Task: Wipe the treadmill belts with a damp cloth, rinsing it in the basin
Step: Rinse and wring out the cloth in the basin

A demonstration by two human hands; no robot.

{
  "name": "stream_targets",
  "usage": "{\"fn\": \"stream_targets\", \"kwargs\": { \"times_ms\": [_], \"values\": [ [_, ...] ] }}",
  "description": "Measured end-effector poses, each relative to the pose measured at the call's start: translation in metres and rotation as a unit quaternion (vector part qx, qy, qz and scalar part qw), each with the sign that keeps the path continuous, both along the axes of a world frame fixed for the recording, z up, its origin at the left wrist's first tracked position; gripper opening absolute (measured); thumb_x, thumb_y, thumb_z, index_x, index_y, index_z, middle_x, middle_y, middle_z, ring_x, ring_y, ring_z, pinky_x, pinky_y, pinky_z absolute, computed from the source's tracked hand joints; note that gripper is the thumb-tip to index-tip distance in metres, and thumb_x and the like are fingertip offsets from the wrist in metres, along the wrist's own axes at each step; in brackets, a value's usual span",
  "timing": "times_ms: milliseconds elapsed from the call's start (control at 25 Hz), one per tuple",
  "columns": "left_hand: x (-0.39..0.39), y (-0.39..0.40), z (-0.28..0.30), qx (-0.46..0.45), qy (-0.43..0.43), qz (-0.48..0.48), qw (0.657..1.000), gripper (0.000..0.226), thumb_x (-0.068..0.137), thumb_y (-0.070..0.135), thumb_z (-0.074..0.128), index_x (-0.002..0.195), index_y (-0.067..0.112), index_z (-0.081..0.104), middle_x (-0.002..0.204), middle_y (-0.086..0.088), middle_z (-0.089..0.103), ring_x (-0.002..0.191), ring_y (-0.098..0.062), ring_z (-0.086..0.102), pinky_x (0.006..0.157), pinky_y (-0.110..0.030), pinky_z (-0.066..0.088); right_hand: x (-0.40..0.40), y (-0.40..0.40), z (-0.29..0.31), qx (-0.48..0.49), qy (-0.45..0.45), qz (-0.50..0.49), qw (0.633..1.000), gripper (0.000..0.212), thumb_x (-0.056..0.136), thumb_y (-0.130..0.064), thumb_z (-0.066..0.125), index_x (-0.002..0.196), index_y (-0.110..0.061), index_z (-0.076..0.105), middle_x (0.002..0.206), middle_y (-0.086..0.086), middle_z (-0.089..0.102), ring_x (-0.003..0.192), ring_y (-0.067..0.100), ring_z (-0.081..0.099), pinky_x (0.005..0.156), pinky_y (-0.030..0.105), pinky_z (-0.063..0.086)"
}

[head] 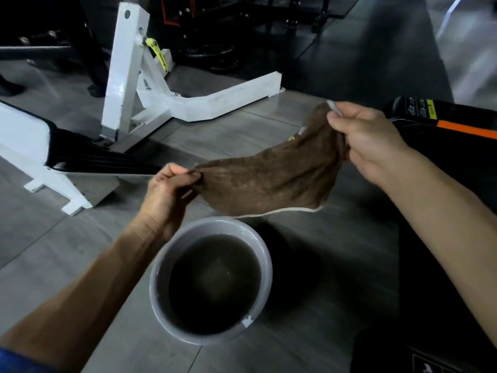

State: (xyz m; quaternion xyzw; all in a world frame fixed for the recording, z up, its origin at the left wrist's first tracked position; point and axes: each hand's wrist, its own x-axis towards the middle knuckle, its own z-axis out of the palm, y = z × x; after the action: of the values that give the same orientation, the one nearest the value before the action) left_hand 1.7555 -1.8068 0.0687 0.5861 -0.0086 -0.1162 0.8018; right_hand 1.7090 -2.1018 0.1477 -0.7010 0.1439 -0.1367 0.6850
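While the grey basin (pixel 158 281) stands on the tiled floor (pixel 309 305) with murky, dark water inside it, a brown cloth (pixel 269 181) hangs stretched in the air above and slightly beyond its far rim, apart from the water. The left hand (pixel 168 195) pinches the cloth's left corner between thumb and curled fingers, and the right hand (pixel 368 141) grips the opposite, higher corner with its fingers folded round a bunched fold, so the cloth slopes upward from left to right. A pale hem runs along the cloth's lower edge, and a small white tag shows near the right hand. Both forearms are bare; a bit of blue sleeve (pixel 16 362) shows at the lower left corner of the view. At the right edge of the floor lies the dark body of a treadmill (pixel 443 184), its end cap bearing an orange stripe and warning labels just beyond the right hand. On the far left part of the floor stands a white steel frame (pixel 126 71) of gym equipment with a yellow-handled pin, and a black pad (pixel 91 160) on a white base sits near the left hand. Darker machines fill the far edge, too dim to tell apart.
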Motion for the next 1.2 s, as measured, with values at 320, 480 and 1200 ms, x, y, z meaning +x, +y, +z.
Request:
{"fn": "stream_targets", "kwargs": {
  "times_ms": [320,480,1200],
  "values": [
    [0.023,0.017,0.016,0.204,-0.163,-0.005,0.965,0.039,0.08,-0.011,0.066,0.083,0.027,0.076,0.079,0.003,0.072,0.075,-0.009,0.064,0.072,-0.019,0.054,0.011,-0.007,-0.025,-0.003,0.052,-0.048,0.997,0.027,0.08,-0.009,0.077,0.09,-0.025,0.059,0.096,0.003,0.062,0.084,0.018,0.063,0.07,0.032,0.055],
    [0.03,0.025,0.016,0.367,-0.268,0.044,0.89,0.025,0.08,0.005,0.076,0.086,0.028,0.073,0.08,-0.004,0.071,0.066,-0.005,0.059,0.065,-0.009,0.049,0.009,-0.008,-0.03,-0.235,0.147,0.113,0.954,0.042,0.073,0.008,0.073,0.098,-0.025,0.069,0.098,0.002,0.065,0.092,0.017,0.061,0.073,0.021,0.047],
    [-0.014,-0.024,0.018,0.068,0.084,-0.066,0.992,0.016,0.095,0.025,0.057,0.106,0.014,0.056,0.086,-0.009,0.062,0.076,-0.022,0.06,0.064,-0.03,0.049,0.01,0.097,-0.059,0.069,0.147,0.001,0.987,0.014,0.091,-0.022,0.065,0.079,-0.015,0.062,0.079,0.008,0.064,0.073,0.024,0.062,0.066,0.034,0.051]
  ]
}}
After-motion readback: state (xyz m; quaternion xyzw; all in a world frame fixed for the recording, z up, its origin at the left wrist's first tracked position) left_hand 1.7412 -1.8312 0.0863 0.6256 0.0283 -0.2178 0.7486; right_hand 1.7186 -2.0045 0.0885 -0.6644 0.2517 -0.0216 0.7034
